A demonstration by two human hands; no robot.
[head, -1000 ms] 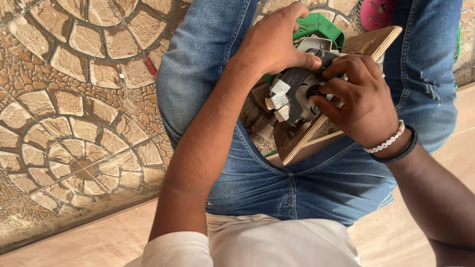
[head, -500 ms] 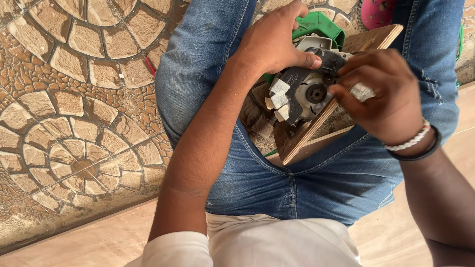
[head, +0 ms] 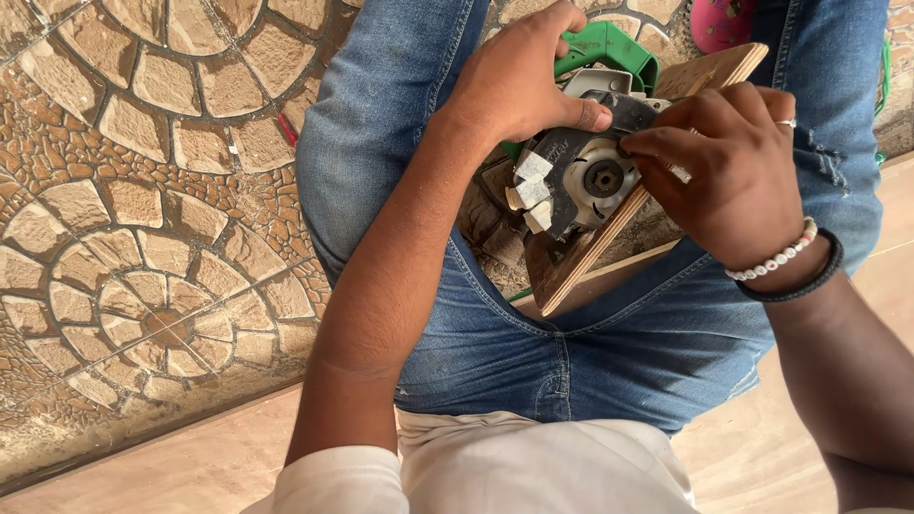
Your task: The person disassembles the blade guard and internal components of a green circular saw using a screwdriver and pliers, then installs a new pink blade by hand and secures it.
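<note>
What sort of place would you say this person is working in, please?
Probably an outdoor patio or home work spot: a stone-patterned floor, a green power tool held by both hands on a plywood board.

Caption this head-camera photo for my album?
Left hand steadies a green power saw on a plywood board; right hand touches it.

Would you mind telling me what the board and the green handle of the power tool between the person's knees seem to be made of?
The board looks like raw plywood: its edge shows layered plies and a matte tan face. The green handle looks like moulded plastic, smooth and slightly glossy, though that is judged from the sheen alone.
</note>
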